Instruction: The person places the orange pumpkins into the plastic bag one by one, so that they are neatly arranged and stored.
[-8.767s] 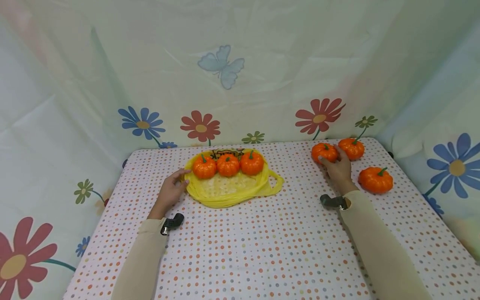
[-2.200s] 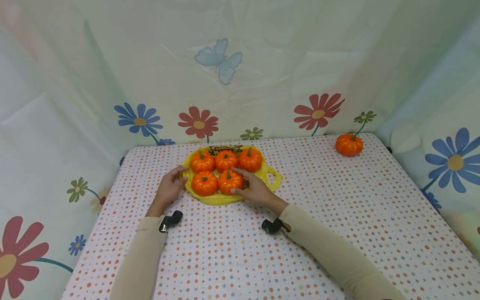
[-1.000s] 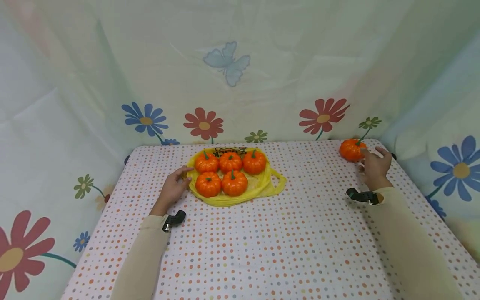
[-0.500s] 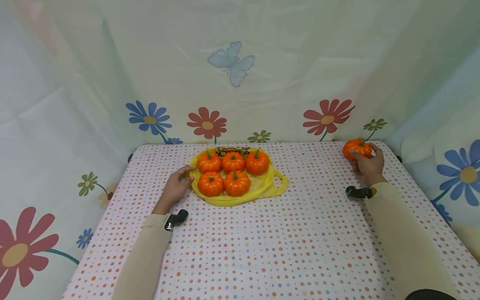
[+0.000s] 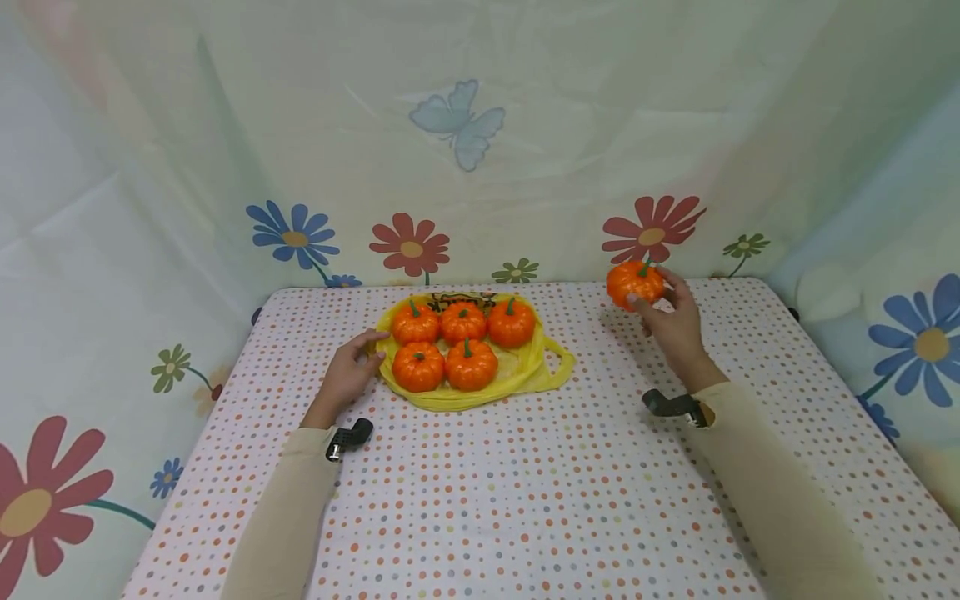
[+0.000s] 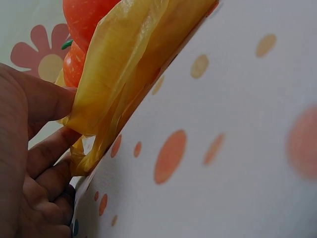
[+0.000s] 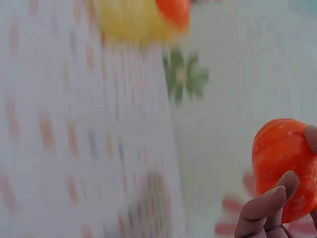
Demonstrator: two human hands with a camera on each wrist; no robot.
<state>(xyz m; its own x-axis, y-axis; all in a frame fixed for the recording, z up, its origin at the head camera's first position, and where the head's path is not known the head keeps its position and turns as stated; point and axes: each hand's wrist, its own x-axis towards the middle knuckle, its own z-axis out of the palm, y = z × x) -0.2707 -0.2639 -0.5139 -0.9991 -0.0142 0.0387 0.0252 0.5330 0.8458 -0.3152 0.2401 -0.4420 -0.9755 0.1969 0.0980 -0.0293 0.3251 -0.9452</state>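
My right hand [image 5: 675, 329] grips a small orange pumpkin [image 5: 633, 285] with a green stem, held up above the table's back right. In the right wrist view, fingers and thumb wrap the same pumpkin [image 7: 285, 163]. My left hand [image 5: 348, 371] holds the left edge of a yellow plastic bag [image 5: 450, 400]; the left wrist view shows thumb and fingers about the bag's folded edge [image 6: 111, 74]. Inside the bag's spread mouth sit several more pumpkins, a back row with a middle pumpkin [image 5: 459, 323] and a front pair, including a front right pumpkin [image 5: 471, 365].
A white cloth with coloured dots covers the table [image 5: 510, 500]. Behind it hangs a flowered curtain [image 5: 337, 150], which also runs along both sides. One yellow bag handle [image 5: 561, 367] lies loose to the right on the cloth.
Two pumpkins joined the first three in the bag. My right hand went back to the last pumpkin at the far right, took hold of it, lifted it and moved left. The left hand stayed at the bag.
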